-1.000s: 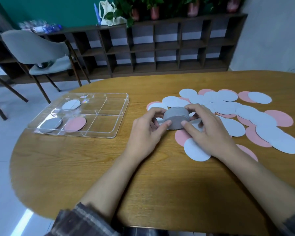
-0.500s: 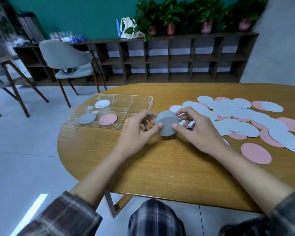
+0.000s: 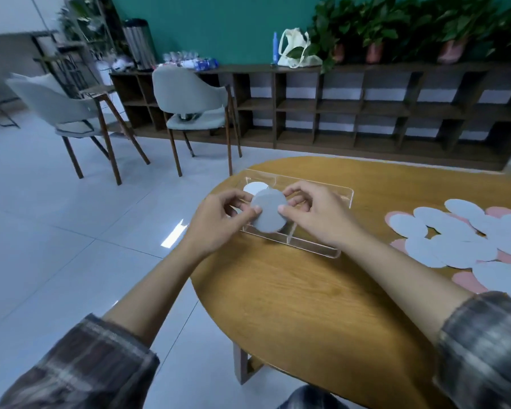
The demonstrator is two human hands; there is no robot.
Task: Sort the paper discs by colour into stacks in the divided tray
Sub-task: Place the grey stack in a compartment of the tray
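Observation:
A stack of grey paper discs is held between my left hand and my right hand, each pinching an edge with thumb and fingers. The stack hangs just above the left part of the clear divided tray on the round wooden table. A white disc lies in a far left compartment, partly hidden by the stack. Other discs in the tray are hidden behind my hands. A loose spread of white discs and pink discs covers the table's right side.
The table's left edge runs right beside the tray, with tiled floor beyond. Two grey chairs stand on the floor at the back left. A dark wooden shelf unit with plants lines the far wall.
Both hands have carried the grey stack leftwards from the disc pile to above the tray. The view has swung left, so the loose discs now sit at the right edge.

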